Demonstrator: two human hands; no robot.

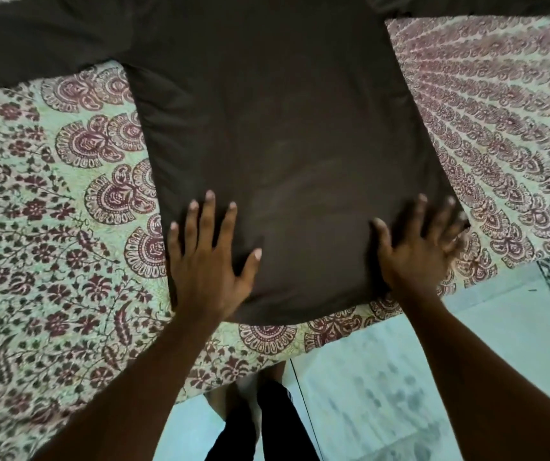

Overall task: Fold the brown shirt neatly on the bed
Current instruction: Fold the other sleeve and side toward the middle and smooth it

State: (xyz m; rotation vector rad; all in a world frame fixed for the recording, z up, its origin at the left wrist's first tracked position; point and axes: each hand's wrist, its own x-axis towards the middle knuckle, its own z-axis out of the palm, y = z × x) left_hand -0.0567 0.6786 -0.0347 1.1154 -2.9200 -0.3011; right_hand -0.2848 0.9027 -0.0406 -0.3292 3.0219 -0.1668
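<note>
The brown shirt (277, 128) lies spread flat on the bed (50, 201), hem toward me, both long sleeves stretched out to the left and right at the top. My left hand (207, 257) rests palm down on the lower left part of the shirt, fingers spread. My right hand (420, 247) presses flat on the lower right corner near the hem, fingers apart and slightly blurred. Neither hand grips the cloth. The collar end is out of frame at the top.
The bed carries a pale green sheet printed with maroon flowers and paisley. Its corner edge runs just below the shirt's hem. Pale tiled floor (383, 394) lies below right, with my dark-trousered legs (267, 420) standing against the bed.
</note>
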